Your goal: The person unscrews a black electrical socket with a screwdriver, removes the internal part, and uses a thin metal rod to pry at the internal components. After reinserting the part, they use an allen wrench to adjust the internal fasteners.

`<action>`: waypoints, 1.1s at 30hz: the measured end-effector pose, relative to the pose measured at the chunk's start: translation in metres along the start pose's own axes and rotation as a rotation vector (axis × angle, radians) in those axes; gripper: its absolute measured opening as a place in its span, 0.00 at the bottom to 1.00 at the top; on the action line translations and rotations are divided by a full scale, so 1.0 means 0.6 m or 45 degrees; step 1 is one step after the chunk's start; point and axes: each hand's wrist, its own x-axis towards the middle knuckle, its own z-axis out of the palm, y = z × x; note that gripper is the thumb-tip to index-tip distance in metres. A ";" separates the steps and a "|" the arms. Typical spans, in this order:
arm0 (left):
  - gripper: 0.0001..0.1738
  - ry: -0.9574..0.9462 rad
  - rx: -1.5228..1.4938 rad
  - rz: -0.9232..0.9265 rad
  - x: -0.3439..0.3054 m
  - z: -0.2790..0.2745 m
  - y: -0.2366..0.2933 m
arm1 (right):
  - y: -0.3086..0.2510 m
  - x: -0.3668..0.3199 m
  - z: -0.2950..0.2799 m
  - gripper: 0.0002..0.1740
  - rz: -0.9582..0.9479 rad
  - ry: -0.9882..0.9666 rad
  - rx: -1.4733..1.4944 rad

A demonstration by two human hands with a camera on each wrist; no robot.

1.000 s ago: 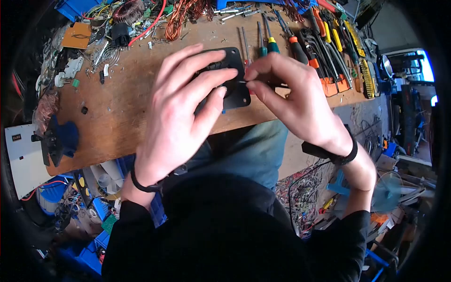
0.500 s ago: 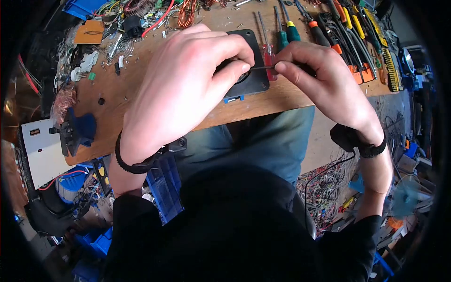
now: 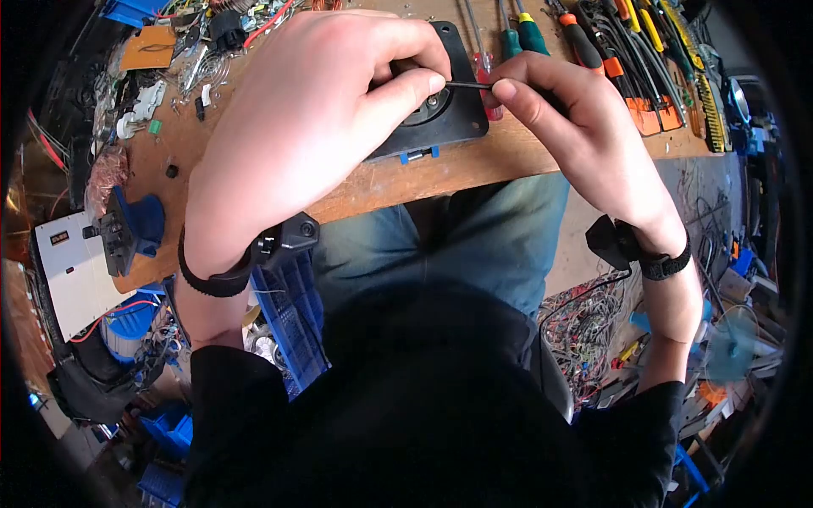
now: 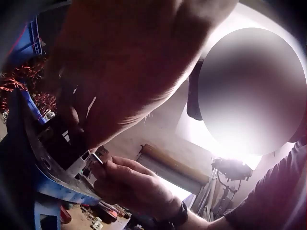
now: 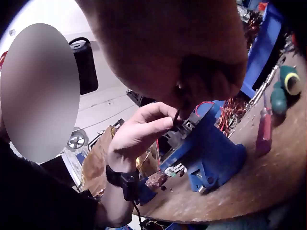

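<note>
A thin dark rod (image 3: 468, 85) spans the short gap between both hands. My left hand (image 3: 305, 127) pinches its left end with thumb and forefinger, over a black square plate (image 3: 466, 123) with corner holes. With thumb and forefinger, my right hand (image 3: 580, 135) grips the rod's other end, just past the plate's right edge. Under the plate, the right wrist view shows a blue housing (image 5: 216, 160) standing on the wooden bench. A round recess with a small screw (image 3: 434, 100) shows beneath the left thumb; the rest of the plate's middle is hidden by that hand.
A red-handled screwdriver (image 5: 264, 132) lies right of the housing, with green-handled screwdrivers (image 3: 529, 35) beyond. Pliers and cutters (image 3: 639, 59) line the bench's right end. Electronic scraps (image 3: 212, 63) cover the back left. A black and blue part (image 3: 135, 229) sits at the left corner.
The left hand has turned from spread fingers over the plate to a pinch on the rod. More of the rod now shows between the hands. The head view has shifted.
</note>
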 end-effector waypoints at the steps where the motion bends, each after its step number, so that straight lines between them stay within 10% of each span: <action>1: 0.11 -0.023 0.010 -0.028 0.000 -0.002 0.002 | -0.001 0.000 0.000 0.18 0.003 -0.006 0.013; 33: 0.10 -0.141 0.335 0.158 0.016 -0.013 0.012 | -0.029 -0.007 -0.010 0.19 0.010 -0.115 -0.098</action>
